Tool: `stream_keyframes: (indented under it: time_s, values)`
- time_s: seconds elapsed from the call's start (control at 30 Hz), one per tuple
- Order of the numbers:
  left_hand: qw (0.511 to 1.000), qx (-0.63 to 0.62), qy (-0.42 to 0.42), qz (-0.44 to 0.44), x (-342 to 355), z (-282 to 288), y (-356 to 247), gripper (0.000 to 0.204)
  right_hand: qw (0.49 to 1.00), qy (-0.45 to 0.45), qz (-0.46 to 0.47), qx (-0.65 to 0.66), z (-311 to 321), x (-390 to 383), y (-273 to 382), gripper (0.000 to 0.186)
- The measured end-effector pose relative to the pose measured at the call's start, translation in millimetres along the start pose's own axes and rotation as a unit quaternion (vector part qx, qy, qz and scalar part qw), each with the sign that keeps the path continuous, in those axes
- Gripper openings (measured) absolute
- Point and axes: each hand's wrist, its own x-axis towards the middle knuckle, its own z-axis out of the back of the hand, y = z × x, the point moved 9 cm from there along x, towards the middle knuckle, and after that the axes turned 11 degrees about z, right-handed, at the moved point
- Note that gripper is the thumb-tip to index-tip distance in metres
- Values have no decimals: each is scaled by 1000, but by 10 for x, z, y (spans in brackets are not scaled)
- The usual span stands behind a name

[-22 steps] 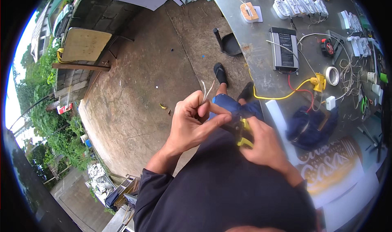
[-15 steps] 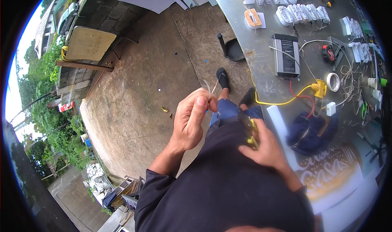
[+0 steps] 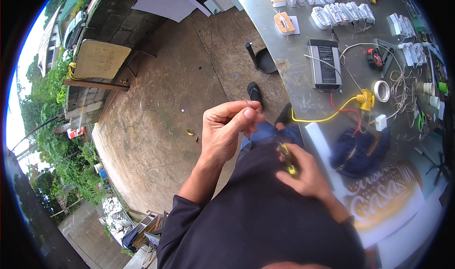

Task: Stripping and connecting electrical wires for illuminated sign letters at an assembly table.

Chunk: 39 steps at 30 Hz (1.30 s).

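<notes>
Much open floor (image 3: 156,127) by table edge (image 3: 295,77), left grip (image 3: 225,131) on wire (image 3: 247,104), right grip (image 3: 305,173) on yellow-handled tool (image 3: 292,168)

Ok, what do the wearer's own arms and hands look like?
Left hand and right hand: both bare, no gloves, no watch visible. Sleeves: dark, near black, plain, stopping short of the wrists, so part of each forearm is bare. No cables on either arm.
</notes>
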Motion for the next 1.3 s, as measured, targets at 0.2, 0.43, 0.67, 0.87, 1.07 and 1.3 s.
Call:
stream_keyframes:
  time_s: [0.2,0.43,0.67,0.87,1.07,1.3]
  values:
    - [992,94,-25,-75,-161,-209,-191,11,990,-104,1,-98,257,73,201,39]
    - [972,192,-45,-130,-245,-489,-342,7,971,-119,62,-199,386,218,463,46]
    - [974,198,-4,-107,-216,-533,-284,4,968,-112,74,-213,484,236,499,54]
    - [992,124,10,-31,-163,-569,-208,6,964,-132,83,-217,547,224,513,56]
    - [985,158,39,-52,-139,-641,-204,8,963,-124,80,-226,563,220,533,56]
    - [989,137,51,1,-48,-664,-85,10,987,-154,-3,-54,612,126,226,43]
